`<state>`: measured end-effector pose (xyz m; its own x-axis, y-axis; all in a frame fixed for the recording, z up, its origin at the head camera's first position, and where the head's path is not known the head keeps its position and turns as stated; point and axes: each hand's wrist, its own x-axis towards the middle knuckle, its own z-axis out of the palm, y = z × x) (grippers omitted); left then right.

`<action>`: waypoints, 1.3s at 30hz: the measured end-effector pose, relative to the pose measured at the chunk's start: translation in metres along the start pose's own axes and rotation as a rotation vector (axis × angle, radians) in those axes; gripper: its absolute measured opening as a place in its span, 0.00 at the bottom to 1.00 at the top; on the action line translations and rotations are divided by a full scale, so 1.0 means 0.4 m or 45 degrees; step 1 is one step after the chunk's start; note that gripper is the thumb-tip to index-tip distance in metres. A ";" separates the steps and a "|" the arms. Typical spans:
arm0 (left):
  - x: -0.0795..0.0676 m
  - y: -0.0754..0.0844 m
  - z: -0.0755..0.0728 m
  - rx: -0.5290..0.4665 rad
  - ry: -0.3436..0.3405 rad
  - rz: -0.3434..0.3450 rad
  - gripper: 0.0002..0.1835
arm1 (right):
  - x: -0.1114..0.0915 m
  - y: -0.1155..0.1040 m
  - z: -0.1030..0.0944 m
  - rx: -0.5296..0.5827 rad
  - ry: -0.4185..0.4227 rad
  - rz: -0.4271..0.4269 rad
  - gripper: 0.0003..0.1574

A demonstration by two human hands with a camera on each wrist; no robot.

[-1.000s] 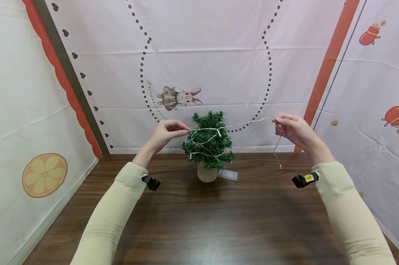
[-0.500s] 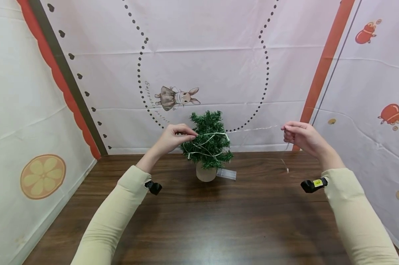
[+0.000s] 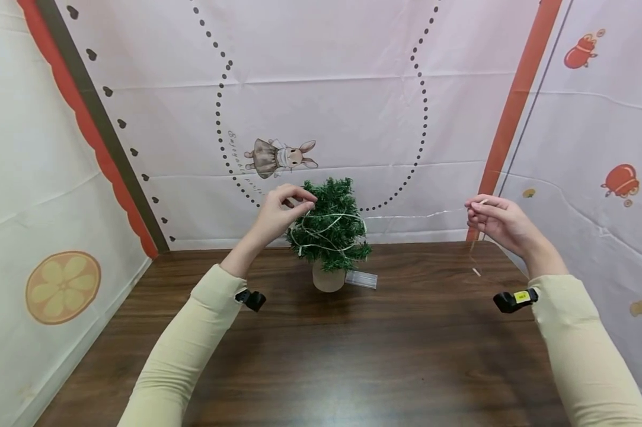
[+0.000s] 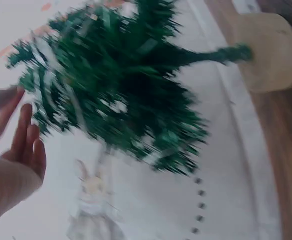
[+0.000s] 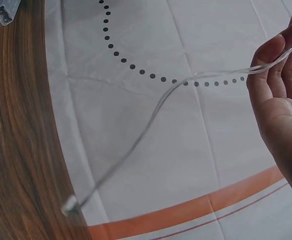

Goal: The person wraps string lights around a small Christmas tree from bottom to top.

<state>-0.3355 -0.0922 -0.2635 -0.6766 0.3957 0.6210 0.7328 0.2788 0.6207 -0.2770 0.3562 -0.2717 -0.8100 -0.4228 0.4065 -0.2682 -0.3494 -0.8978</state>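
Observation:
A small green artificial Christmas tree (image 3: 331, 237) stands upright on its pale round base (image 3: 328, 277), with a thin whitish light string (image 3: 328, 216) wound across its front. My left hand (image 3: 280, 212) is at the tree's upper left. Its thumb and forefinger are slightly apart at the foliage, above the wound string in the head view. Out to the right, my right hand (image 3: 502, 220) pinches the light string, which runs taut from the tree's right side. Its loose end hangs below that hand, tipped with a small white piece (image 5: 71, 205).
A clear plastic box (image 3: 361, 280) lies on the brown wooden table (image 3: 310, 356) beside the tree's base. Behind it hangs a pale printed cloth (image 3: 326, 107), with more cloth along the left and right sides.
The right hand has moved right, drawing the string out. The left hand's fingertips were on the string; now they sit higher, off it. The camera view has shifted slightly.

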 end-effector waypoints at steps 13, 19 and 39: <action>0.108 0.169 0.115 0.086 0.001 -0.009 0.10 | 0.017 -0.011 0.012 -0.012 -0.003 0.055 0.16; 0.151 0.224 0.210 0.166 -0.222 -0.059 0.12 | 0.032 -0.013 0.027 -0.132 0.071 0.104 0.12; 0.201 0.208 0.376 0.049 -0.487 -0.235 0.07 | 0.065 -0.015 0.047 -0.341 0.104 0.162 0.12</action>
<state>-0.3181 0.0943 -0.2340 -0.7265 0.6302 0.2740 0.6086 0.4051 0.6823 -0.2866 0.3315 -0.2528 -0.8823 -0.3766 0.2824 -0.2808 -0.0603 -0.9579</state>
